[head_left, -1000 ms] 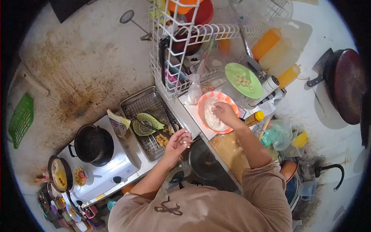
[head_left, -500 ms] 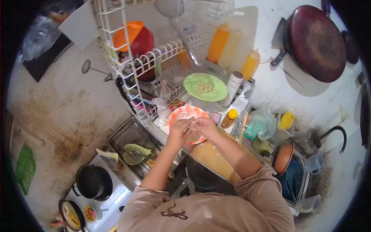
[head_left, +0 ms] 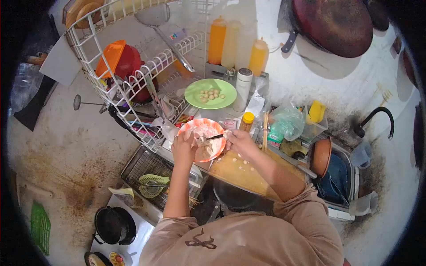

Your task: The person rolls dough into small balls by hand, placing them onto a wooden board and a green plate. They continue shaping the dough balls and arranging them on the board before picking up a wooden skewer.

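Observation:
An orange-and-white bowl (head_left: 216,156) with pale, floury dough inside stands at the counter's edge. My left hand (head_left: 184,148) is over its left rim, fingers curled; what they hold, if anything, is hidden. At the bowl's right side, my right hand (head_left: 239,142) pinches a small lump of pale dough (head_left: 227,133). A dark utensil handle (head_left: 214,137) shows between the hands, above the bowl. Several small dough balls sit on a green plate (head_left: 209,106) behind the bowl. More small pieces lie on the wooden board (head_left: 226,170) below my right hand.
A white dish rack (head_left: 153,71) rises at the left. Behind the bowl are a white flask (head_left: 242,91) and a yellow-capped jar (head_left: 246,122). A knife (head_left: 293,162) lies along the board's far edge. The sink (head_left: 335,181) is right; a black pot (head_left: 114,225) is lower left.
My hands were together over the bowl and are now apart, the left one further left. The dark handle and dough pieces on the board now show. The view has shifted.

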Demonstrator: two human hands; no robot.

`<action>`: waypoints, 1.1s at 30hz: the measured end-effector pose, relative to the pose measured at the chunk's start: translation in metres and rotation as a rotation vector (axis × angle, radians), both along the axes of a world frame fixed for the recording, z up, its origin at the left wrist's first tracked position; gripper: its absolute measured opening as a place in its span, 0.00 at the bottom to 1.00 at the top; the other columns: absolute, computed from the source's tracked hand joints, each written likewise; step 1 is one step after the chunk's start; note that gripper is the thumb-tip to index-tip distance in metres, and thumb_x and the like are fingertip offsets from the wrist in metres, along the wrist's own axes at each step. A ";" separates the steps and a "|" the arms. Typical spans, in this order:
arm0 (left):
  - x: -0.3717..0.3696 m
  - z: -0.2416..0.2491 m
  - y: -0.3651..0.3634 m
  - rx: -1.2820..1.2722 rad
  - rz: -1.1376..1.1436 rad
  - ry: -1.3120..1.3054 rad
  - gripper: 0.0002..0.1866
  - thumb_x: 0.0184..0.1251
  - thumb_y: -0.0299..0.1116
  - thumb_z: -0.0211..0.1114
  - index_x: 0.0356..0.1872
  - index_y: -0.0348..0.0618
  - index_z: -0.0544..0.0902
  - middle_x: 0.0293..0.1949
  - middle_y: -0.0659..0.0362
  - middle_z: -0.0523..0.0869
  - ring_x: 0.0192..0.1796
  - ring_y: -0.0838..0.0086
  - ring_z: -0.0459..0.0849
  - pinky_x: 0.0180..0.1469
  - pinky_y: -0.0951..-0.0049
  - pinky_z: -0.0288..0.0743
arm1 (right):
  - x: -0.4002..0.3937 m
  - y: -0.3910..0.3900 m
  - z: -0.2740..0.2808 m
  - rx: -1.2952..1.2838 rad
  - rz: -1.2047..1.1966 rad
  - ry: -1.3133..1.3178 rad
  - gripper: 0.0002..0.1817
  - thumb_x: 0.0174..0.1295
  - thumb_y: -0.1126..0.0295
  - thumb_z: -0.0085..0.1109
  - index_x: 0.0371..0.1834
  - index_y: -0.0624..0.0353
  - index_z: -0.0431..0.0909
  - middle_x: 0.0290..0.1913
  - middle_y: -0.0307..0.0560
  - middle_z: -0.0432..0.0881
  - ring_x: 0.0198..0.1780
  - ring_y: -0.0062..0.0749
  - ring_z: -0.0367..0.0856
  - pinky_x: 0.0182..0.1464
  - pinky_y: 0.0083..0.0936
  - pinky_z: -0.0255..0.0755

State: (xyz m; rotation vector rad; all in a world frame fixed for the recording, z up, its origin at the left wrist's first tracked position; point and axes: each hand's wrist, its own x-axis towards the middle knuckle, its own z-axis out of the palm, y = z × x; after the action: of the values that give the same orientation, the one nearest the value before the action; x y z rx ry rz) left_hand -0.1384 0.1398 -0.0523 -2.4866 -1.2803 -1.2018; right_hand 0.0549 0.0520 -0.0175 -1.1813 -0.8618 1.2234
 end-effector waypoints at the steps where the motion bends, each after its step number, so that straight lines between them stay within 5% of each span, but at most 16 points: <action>1: 0.002 0.003 -0.004 0.059 0.068 0.085 0.17 0.47 0.29 0.67 0.43 0.41 0.80 0.39 0.52 0.82 0.43 0.58 0.79 0.45 0.63 0.73 | 0.000 -0.010 0.006 -0.019 0.024 0.018 0.07 0.66 0.71 0.47 0.37 0.62 0.73 0.25 0.37 0.72 0.26 0.19 0.70 0.30 0.16 0.68; 4: 0.004 0.007 -0.002 -0.058 0.075 0.113 0.22 0.47 0.30 0.68 0.47 0.41 0.78 0.39 0.51 0.82 0.43 0.57 0.80 0.46 0.63 0.73 | 0.006 -0.033 0.004 0.015 -0.055 -0.109 0.07 0.60 0.74 0.55 0.39 0.65 0.75 0.26 0.37 0.75 0.23 0.17 0.72 0.26 0.15 0.69; 7: 0.025 0.000 0.005 -0.182 -0.352 -0.371 0.20 0.51 0.30 0.68 0.48 0.41 0.77 0.41 0.51 0.82 0.44 0.60 0.80 0.48 0.65 0.73 | 0.006 -0.054 0.009 0.074 -0.161 -0.162 0.04 0.56 0.78 0.59 0.34 0.66 0.77 0.27 0.41 0.78 0.22 0.17 0.74 0.23 0.14 0.69; 8: 0.044 -0.008 -0.001 -0.460 -0.487 -0.657 0.16 0.56 0.29 0.65 0.47 0.42 0.78 0.41 0.53 0.82 0.45 0.64 0.81 0.49 0.67 0.73 | 0.004 -0.057 0.007 0.112 -0.186 -0.154 0.04 0.56 0.78 0.59 0.33 0.66 0.77 0.27 0.41 0.79 0.22 0.18 0.74 0.23 0.15 0.69; 9: 0.056 0.025 -0.036 -0.735 -0.678 -0.891 0.18 0.63 0.39 0.59 0.52 0.43 0.75 0.47 0.53 0.80 0.51 0.64 0.78 0.53 0.65 0.71 | 0.000 -0.060 0.003 0.147 -0.210 -0.144 0.03 0.56 0.78 0.59 0.32 0.66 0.78 0.27 0.42 0.79 0.22 0.18 0.75 0.24 0.15 0.70; 10: 0.068 0.014 -0.044 -1.193 -0.945 -1.125 0.33 0.62 0.57 0.53 0.59 0.42 0.67 0.55 0.50 0.74 0.56 0.62 0.74 0.57 0.61 0.67 | -0.005 -0.061 -0.002 0.203 -0.208 -0.075 0.02 0.54 0.79 0.59 0.30 0.63 0.79 0.27 0.43 0.80 0.24 0.23 0.78 0.26 0.19 0.71; 12: 0.083 0.040 -0.078 -1.442 -1.277 -1.170 0.51 0.49 0.75 0.45 0.65 0.43 0.58 0.63 0.46 0.64 0.63 0.53 0.66 0.61 0.52 0.62 | -0.018 -0.074 0.011 0.492 -0.341 -0.518 0.04 0.53 0.79 0.59 0.31 0.62 0.80 0.28 0.45 0.81 0.26 0.28 0.79 0.28 0.22 0.71; 17: 0.113 0.050 -0.108 -1.459 -1.321 -1.224 0.47 0.53 0.70 0.45 0.66 0.42 0.56 0.63 0.45 0.63 0.65 0.55 0.62 0.62 0.55 0.64 | -0.017 -0.102 0.026 0.583 -0.518 -1.380 0.06 0.51 0.76 0.57 0.32 0.56 0.82 0.49 0.44 0.76 0.45 0.39 0.71 0.47 0.32 0.65; 20: 0.122 0.027 -0.103 -1.553 -1.108 -1.341 0.37 0.63 0.57 0.45 0.65 0.42 0.55 0.63 0.51 0.64 0.65 0.63 0.64 0.63 0.58 0.64 | -0.019 -0.121 0.033 0.238 -0.415 -1.194 0.14 0.52 0.72 0.56 0.44 0.51 0.80 0.58 0.41 0.69 0.51 0.43 0.65 0.54 0.38 0.56; 23: 0.128 0.016 -0.102 -1.563 -1.084 -1.538 0.32 0.65 0.51 0.50 0.64 0.43 0.58 0.59 0.53 0.68 0.61 0.67 0.69 0.59 0.61 0.70 | 0.008 -0.144 0.054 0.268 -0.372 -1.464 0.24 0.53 0.68 0.55 0.57 0.45 0.73 0.62 0.44 0.65 0.55 0.45 0.62 0.57 0.41 0.51; 26: 0.131 0.015 -0.113 -1.491 -1.089 -1.312 0.33 0.66 0.55 0.45 0.65 0.45 0.58 0.62 0.52 0.65 0.64 0.66 0.66 0.62 0.57 0.66 | 0.021 -0.153 0.078 0.453 -0.562 -1.445 0.34 0.52 0.65 0.55 0.67 0.47 0.60 0.65 0.49 0.61 0.63 0.50 0.58 0.62 0.43 0.48; 29: 0.134 0.055 -0.164 -1.696 -1.312 -1.349 0.36 0.66 0.62 0.36 0.67 0.48 0.55 0.66 0.53 0.60 0.67 0.65 0.60 0.65 0.53 0.58 | 0.016 -0.143 0.060 0.480 -0.306 -1.334 0.40 0.47 0.63 0.56 0.67 0.60 0.56 0.67 0.57 0.58 0.68 0.53 0.51 0.65 0.48 0.44; 31: 0.154 0.030 -0.169 -1.835 -1.732 -2.586 0.27 0.72 0.47 0.34 0.70 0.56 0.49 0.71 0.58 0.48 0.72 0.65 0.48 0.69 0.63 0.47 | 0.010 -0.145 0.047 0.395 -0.132 -1.440 0.48 0.45 0.57 0.58 0.68 0.65 0.47 0.69 0.61 0.51 0.71 0.51 0.46 0.68 0.51 0.39; 33: 0.156 0.017 -0.160 -1.778 -1.872 -2.086 0.30 0.69 0.55 0.32 0.70 0.57 0.50 0.70 0.57 0.50 0.71 0.63 0.50 0.68 0.59 0.49 | 0.003 -0.155 0.041 0.443 -0.107 -1.524 0.50 0.44 0.54 0.59 0.68 0.66 0.47 0.69 0.63 0.50 0.71 0.50 0.46 0.68 0.51 0.37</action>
State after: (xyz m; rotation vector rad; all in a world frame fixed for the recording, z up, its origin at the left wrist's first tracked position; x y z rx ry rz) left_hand 0.0179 -0.0197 -0.0349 -0.1171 -0.5225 0.5727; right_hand 0.0578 -0.1034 0.0236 -1.6474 -1.9692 -0.2153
